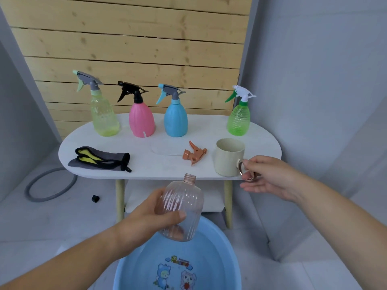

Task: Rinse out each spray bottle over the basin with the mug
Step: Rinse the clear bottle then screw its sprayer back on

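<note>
- Left hand point(146, 218): fingers wrapped round uncapped clear bottle point(182, 208), neck up, above blue basin point(136, 266).
- Right hand point(270, 176): pinches handle of mug point(229, 158), which stands at the desk point(146, 147) front-right edge.
- Back edge, spaced apart: yellow bottle point(104, 116), pink bottle point(141, 120), blue bottle point(175, 120), green bottle point(238, 120).
- Orange spray head point(194, 154) lies mid-desk; grey cloth point(100, 159) near front-left edge.

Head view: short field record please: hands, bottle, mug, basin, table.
left hand: grips clear pinkish ribbed plastic bottle, uncapped, over blue plastic basin
right hand: pinches handle of cream mug standing on white oval table
removed part: orange trigger spray head lying on table
waiting: yellow-green spray bottle, pink spray bottle, blue spray bottle, green spray bottle, upright, heads on
other: grey-and-yellow cloth on table
</note>
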